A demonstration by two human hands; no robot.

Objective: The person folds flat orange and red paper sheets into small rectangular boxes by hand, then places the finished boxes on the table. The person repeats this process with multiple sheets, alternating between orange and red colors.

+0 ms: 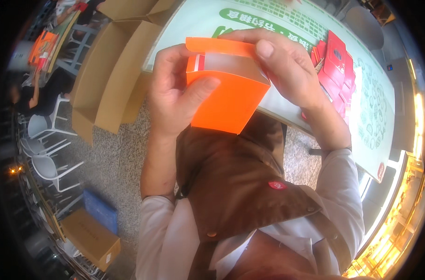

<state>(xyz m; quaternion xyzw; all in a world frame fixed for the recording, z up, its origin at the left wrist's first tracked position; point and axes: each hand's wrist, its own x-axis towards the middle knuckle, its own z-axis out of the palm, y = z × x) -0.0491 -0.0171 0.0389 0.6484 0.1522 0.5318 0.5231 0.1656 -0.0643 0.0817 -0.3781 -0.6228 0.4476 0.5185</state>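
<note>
Between my two hands is an orange paper box (229, 102), held up over my lap at the table's near edge. Its top is open, with an orange flap raised along the far side, and the inside looks pale. My left hand (177, 88) grips the left side, thumb on the front panel and fingers behind. Around the right upper corner curls my right hand (287, 60), its thumb by the raised flap and its fingers behind it. Right of my right hand, a pile of flat red paper packets (336, 70) lies on the table.
The table (371, 154) has a pale top with green print. An open brown carton (114, 79) stands at its left. On the floor at lower left are a closed carton (91, 238) and a blue box (100, 212). White chairs (46, 165) line the left, where other people sit.
</note>
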